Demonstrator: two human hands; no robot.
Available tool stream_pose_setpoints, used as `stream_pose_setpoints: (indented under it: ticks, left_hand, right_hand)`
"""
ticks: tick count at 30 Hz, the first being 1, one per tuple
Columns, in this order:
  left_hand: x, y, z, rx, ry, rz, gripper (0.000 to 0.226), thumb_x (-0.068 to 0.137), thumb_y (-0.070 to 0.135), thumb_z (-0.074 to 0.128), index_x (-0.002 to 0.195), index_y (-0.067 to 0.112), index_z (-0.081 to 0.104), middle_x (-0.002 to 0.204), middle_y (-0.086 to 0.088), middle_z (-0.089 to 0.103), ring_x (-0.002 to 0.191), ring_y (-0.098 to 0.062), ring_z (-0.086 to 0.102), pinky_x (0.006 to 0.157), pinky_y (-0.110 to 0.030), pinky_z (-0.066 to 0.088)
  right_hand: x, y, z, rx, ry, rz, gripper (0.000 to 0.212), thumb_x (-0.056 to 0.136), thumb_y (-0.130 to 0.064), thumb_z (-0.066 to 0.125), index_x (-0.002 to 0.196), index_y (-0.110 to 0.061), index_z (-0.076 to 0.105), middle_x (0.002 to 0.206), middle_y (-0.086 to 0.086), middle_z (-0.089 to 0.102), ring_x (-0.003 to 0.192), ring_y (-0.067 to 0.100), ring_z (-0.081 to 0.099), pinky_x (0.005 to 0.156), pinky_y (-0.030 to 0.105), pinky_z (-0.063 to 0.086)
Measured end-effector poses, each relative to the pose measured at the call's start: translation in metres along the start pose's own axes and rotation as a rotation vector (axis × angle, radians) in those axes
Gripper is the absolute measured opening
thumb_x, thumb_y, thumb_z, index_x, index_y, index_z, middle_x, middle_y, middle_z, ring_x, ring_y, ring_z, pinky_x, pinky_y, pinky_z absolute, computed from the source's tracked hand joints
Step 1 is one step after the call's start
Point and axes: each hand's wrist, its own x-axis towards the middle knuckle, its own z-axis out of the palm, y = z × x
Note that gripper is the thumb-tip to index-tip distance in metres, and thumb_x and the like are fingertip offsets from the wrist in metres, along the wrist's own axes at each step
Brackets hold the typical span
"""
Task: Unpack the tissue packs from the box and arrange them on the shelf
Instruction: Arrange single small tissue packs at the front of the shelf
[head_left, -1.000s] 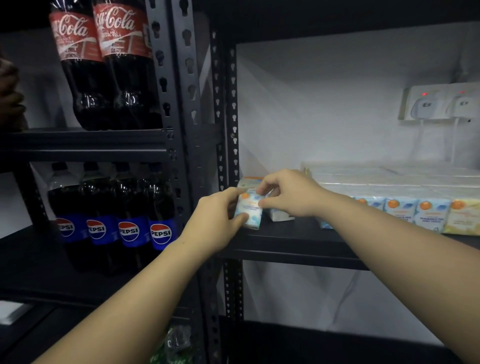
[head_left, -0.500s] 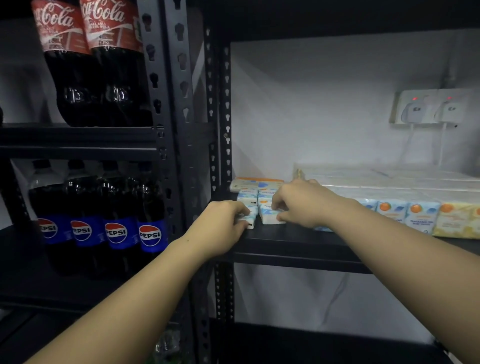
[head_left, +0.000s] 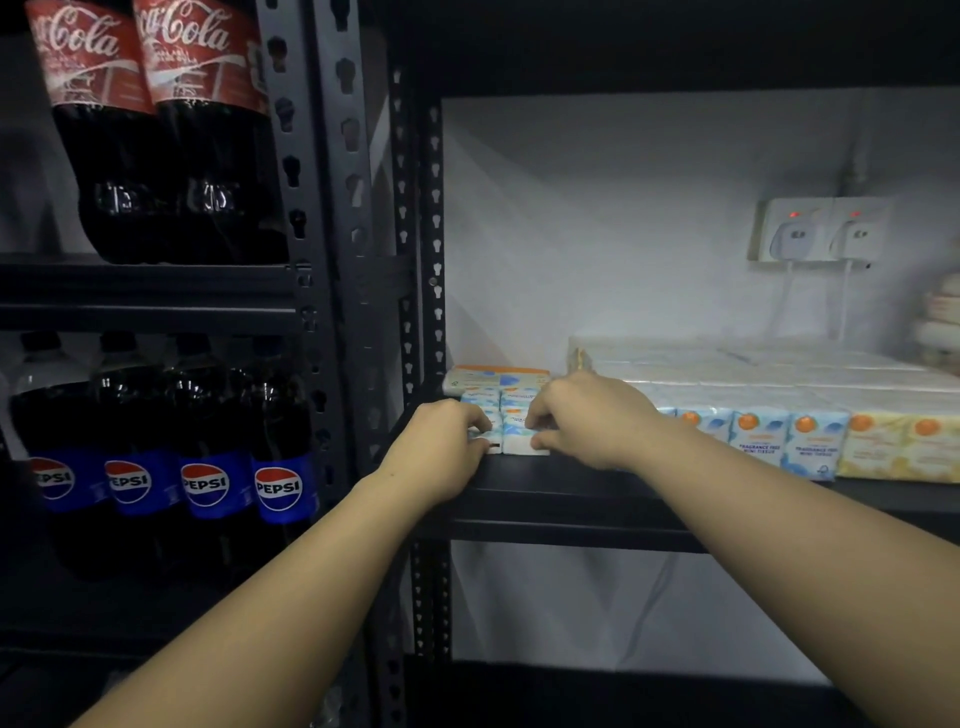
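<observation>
Two hands work at the front edge of the black shelf (head_left: 597, 483), each on one small tissue pack. The left hand (head_left: 436, 452) curls its fingers (head_left: 475, 415) over the left pack (head_left: 485, 434), and the right hand (head_left: 587, 421) pinches the right pack (head_left: 522, 439) between thumb and curled fingers. Both packs stand side by side, touching, with more small packs (head_left: 498, 397) directly behind them and a flat pack (head_left: 498, 375) lying at the back near the wall. I judge that the hands hold the packs this way to press them together and square them with the shelf edge, so the new column lines up with the large row of wrapped tissue packs (head_left: 769, 415) just to the right. The box is not in view.

Compared with a second ago, the left pack has come down from a raised, tilted hold onto the shelf, and both hands have closed in lower on the front pair. The camera has also shifted, so the Pepsi bottles (head_left: 171, 467) and Coca-Cola bottles (head_left: 150, 130) on the neighbouring rack sit a little further left, and the wall sockets (head_left: 821, 228) closer in.
</observation>
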Motion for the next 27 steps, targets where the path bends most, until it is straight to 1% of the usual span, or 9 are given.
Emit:
stream_pose_setpoints:
  ticks: [6, 11, 16, 27]
  left_hand:
    - [0.0028, -0.0009, 0.0002, -0.045, -0.016, -0.028, 0.027, 0.098, 0.027, 0.066, 0.124, 0.023, 0.072, 0.135, -0.003, 0.066, 0.121, -0.020, 0.061, 0.093, -0.027, 0.046]
    - [0.0032, -0.0006, 0.0010, -0.084, -0.013, -0.055, 0.025, 0.098, 0.028, 0.067, 0.122, 0.023, 0.072, 0.135, -0.004, 0.065, 0.120, -0.020, 0.062, 0.086, -0.024, 0.042]
    - [0.0061, -0.0006, 0.0015, -0.094, -0.022, -0.091, 0.024, 0.099, 0.025, 0.063, 0.122, 0.023, 0.071, 0.137, -0.006, 0.062, 0.117, -0.022, 0.062, 0.082, -0.027, 0.044]
    - [0.0087, -0.0007, 0.0031, -0.094, -0.039, -0.100, 0.025, 0.101, 0.027, 0.061, 0.126, 0.024, 0.067, 0.139, -0.006, 0.061, 0.117, -0.021, 0.061, 0.084, -0.028, 0.046]
  right_hand:
    - [-0.0001, -0.0004, 0.0016, 0.012, 0.018, 0.048, 0.029, 0.091, -0.050, 0.069, 0.117, -0.038, 0.073, 0.121, -0.009, 0.069, 0.106, 0.021, 0.064, 0.081, 0.037, 0.054]
    - [-0.0003, -0.0030, 0.0027, 0.021, 0.033, 0.067, 0.028, 0.091, -0.052, 0.068, 0.115, -0.038, 0.074, 0.117, -0.010, 0.070, 0.104, 0.020, 0.063, 0.082, 0.037, 0.055]
    - [0.0008, -0.0049, 0.0040, 0.037, 0.029, 0.089, 0.025, 0.091, -0.053, 0.068, 0.111, -0.040, 0.074, 0.117, -0.010, 0.069, 0.105, 0.021, 0.063, 0.084, 0.040, 0.055]
    - [0.0000, -0.0089, 0.0043, -0.035, 0.052, 0.091, 0.024, 0.094, -0.051, 0.065, 0.108, -0.034, 0.075, 0.109, -0.006, 0.072, 0.100, 0.023, 0.064, 0.079, 0.039, 0.056]
